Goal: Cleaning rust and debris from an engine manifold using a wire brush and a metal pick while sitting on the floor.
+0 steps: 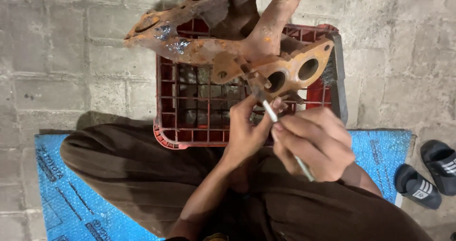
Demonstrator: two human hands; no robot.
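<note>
- Gripping a thin white rod [289,143], the right hand [316,143] closes its fingers around it; the rod's long axis runs diagonally up-left from them.
- Left hand [247,129] pinches the rod tip, nearer the rusty metal part [228,51] just beyond the fingertips.
- A red crate [190,136] supports the part, on paving.

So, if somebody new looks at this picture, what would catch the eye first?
Most likely the big rusty metal casting with round holes, lying on top of a red plastic crate at the upper middle. Just below it, the left hand and right hand work a thin light-coloured tool against the flange. A blue padded sheet covers the ground below, and black sandals sit at the right.
</note>
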